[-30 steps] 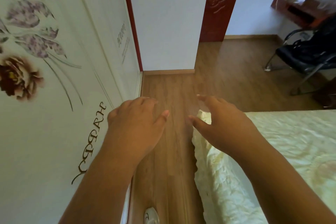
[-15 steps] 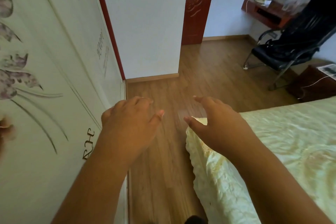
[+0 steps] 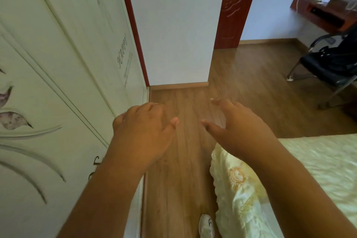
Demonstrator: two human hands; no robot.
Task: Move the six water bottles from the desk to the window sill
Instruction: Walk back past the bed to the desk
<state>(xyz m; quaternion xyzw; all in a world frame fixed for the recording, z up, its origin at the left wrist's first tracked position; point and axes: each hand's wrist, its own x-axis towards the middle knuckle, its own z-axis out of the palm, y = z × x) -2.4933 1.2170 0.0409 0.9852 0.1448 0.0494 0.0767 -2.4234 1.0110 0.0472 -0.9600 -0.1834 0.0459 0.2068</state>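
Hovering palms-down over the floor (image 3: 179,160), left hand (image 3: 143,133) and right hand (image 3: 239,127), fingers loosely spread, empty.

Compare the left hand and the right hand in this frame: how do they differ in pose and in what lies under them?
The left hand shows its back with the fingers curled downward, while the right hand has its fingers reaching further forward and its thumb spread wide. The left hand hangs beside the wardrobe door over bare wooden floor; the right hand is above the corner of the bed. Both are held out in front, relaxed, and hold nothing.
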